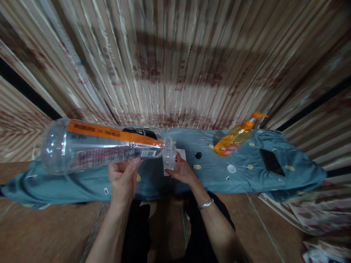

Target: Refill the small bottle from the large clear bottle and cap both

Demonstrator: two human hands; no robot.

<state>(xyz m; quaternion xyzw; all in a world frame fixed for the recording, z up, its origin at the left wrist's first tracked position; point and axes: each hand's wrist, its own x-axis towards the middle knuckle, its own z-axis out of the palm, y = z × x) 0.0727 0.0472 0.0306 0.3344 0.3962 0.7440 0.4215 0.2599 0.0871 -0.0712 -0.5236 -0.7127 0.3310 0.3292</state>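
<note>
My left hand [124, 180] grips a large clear plastic bottle [101, 146] with an orange and dark label, tipped on its side so its mouth points right. The mouth meets a small clear container [169, 157], which my right hand [184, 170] holds from the right, just above a teal cloth [241, 175]. A silver bracelet sits on my right wrist.
On the teal cloth lie an orange pump bottle [235, 137] on its side, a black phone [272, 162], a white cap [231, 168] and a small black cap [198, 155]. Striped fabric hangs behind. Patterned cloth lies at the right on the brown floor.
</note>
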